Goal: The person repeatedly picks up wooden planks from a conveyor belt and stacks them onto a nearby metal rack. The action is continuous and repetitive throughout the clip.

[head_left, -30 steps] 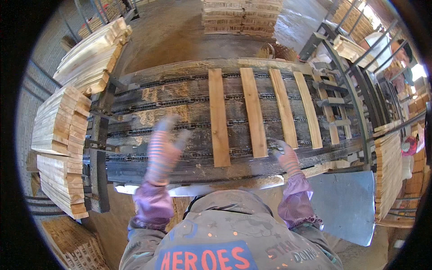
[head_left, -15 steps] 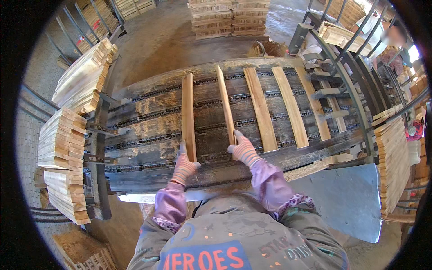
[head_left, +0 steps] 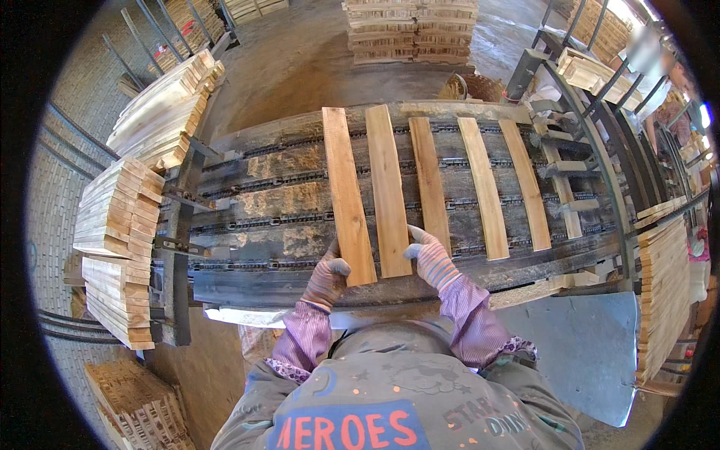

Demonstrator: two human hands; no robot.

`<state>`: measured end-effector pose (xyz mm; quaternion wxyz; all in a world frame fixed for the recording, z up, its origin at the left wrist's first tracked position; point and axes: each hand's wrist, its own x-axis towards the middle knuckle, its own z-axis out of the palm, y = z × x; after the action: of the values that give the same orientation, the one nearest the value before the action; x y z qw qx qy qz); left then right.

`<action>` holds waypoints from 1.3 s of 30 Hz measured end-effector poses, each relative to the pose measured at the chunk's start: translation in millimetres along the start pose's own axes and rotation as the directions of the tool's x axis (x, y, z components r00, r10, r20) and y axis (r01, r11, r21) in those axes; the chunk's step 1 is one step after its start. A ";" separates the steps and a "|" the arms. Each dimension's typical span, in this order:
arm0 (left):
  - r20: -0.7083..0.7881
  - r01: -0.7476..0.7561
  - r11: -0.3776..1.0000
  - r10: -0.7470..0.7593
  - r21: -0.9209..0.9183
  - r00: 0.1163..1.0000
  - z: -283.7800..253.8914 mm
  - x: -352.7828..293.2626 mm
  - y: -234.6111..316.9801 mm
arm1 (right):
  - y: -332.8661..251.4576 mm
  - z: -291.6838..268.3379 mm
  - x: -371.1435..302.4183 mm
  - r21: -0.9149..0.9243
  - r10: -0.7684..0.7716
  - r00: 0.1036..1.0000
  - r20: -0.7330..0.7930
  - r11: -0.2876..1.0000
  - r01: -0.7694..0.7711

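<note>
My left hand (head_left: 328, 277), in a striped glove, is closed on the near end of a wooden plank (head_left: 349, 195), its thumb on the left edge. Just right of it my right hand (head_left: 433, 259), gloved alike, grips a second plank (head_left: 388, 187) by its right edge near the lower end. Both planks lie broad face up and slightly slanted, with a narrow gap between them. Beneath them is a dark chain conveyor (head_left: 292, 217). A third plank (head_left: 430, 172) lies close to the right, its lower end partly behind my right hand.
More planks (head_left: 484, 187) lie spaced across the conveyor's right half. Stacked boards (head_left: 116, 210) fill a metal rack on the left. At the right stand a metal frame (head_left: 592, 150), a grey sheet (head_left: 577, 352) and another stack (head_left: 660, 292). A person (head_left: 656, 82) is at the far right.
Both held planks have turned from on edge to broad face up and now lie closer together. My hands have come nearer each other. The whole view has shifted slightly.
</note>
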<state>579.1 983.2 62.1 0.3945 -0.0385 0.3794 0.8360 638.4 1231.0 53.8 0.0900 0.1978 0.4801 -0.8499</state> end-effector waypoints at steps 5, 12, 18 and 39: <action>-0.011 0.051 0.998 -0.051 0.027 0.999 -2.7 0.0 -11.1 | 7.5 38.6 -4.7 -0.264 -0.055 0.998 0.006 0.963 0.055; 0.040 0.070 0.997 -0.070 -0.018 0.997 -3.0 -12.0 -4.7 | 32.7 64.5 12.3 -0.324 0.109 0.993 -0.040 0.939 -0.116; -0.243 0.023 0.999 -0.011 0.046 0.970 -24.8 -14.4 5.5 | 20.0 77.5 1.9 -0.543 -0.167 0.982 -0.085 0.834 0.095; -0.400 0.487 -0.323 0.302 0.811 0.865 25.2 61.3 -38.7 | -27.7 -64.8 -96.7 -0.587 -0.526 0.846 -0.090 0.714 0.381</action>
<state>569.6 1054.1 34.4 0.2202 0.0613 0.9693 0.0909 732.7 1297.1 86.4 -0.1317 0.1442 0.7437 -0.6394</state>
